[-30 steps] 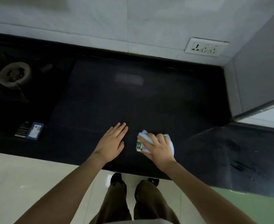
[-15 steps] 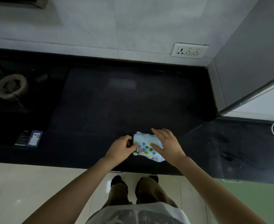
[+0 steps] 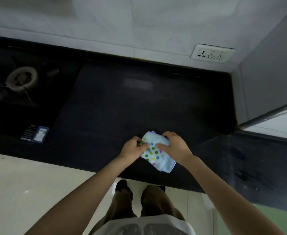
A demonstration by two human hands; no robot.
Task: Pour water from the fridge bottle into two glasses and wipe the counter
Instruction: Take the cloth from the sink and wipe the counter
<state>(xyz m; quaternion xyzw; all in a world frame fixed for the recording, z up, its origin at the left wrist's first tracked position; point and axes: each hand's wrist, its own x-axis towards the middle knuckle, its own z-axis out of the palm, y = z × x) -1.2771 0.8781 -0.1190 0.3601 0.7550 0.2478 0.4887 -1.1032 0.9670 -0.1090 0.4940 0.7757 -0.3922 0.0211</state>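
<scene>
While the person stands close against the dark worktop (image 3: pixel 139 102), both hands are busy with a small pale-blue cloth (image 3: pixel 156 153) printed with coloured dots. The left hand (image 3: pixel 132 149) pinches its left edge between thumb and curled fingers, and the right hand (image 3: pixel 175 146) grips the opposite side, fingers wrapped over the top. The cloth sits at the worktop's near edge, bunched into a thick wad; whether it rests on the surface or is held just above it I cannot tell. Holding it from 2 sides like this looks to me like folding or gathering it into a firmer pad, which would suit wiping. No bottle and no glasses are anywhere in view, so I judge the pouring part is not what is in hand here; this is the wiping stage. Off to the left a stove burner (image 3: pixel 21 79) sits in shadow, with a small dark packet (image 3: pixel 35 134) lying near the front edge, and a wall socket (image 3: pixel 212 54) is mounted on the pale tiles behind
</scene>
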